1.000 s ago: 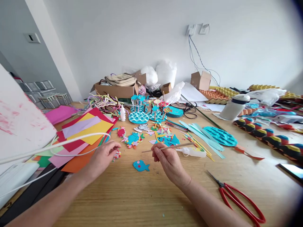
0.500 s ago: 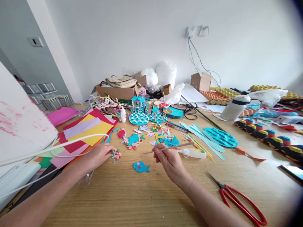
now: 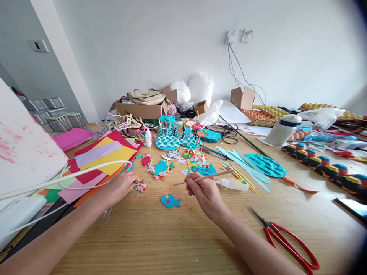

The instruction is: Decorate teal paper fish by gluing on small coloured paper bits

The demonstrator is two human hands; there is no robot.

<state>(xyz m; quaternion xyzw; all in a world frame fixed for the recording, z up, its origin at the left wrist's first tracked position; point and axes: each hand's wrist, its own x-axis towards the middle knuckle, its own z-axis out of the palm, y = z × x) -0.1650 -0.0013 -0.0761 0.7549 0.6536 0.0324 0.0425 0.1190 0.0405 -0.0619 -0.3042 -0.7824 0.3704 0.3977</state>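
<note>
My right hand (image 3: 205, 194) pinches a thin wooden stick (image 3: 212, 176), its narrower tip pointing left. Below and left of that tip lies a blue paper fish (image 3: 170, 201) with a pink spot, flat on the table. My left hand (image 3: 122, 188) has its fingers curled together at the edge of a small heap of coloured paper dots (image 3: 140, 185). Whether a dot is between those fingertips is hidden. Just behind my right hand, a glue bottle (image 3: 235, 184) lies on its side.
Red-handled scissors (image 3: 289, 244) lie at front right. Cut paper fish (image 3: 161, 169) and paper strips (image 3: 243, 166) spread across the middle. Coloured sheets (image 3: 100, 154) and a white cable (image 3: 86, 168) are at left. Blue wave-like models (image 3: 168, 142) stand farther back.
The view has shifted slightly. Both hands stay in nearly the same places, the right still holding the stick above the table and the left at the dots.
</note>
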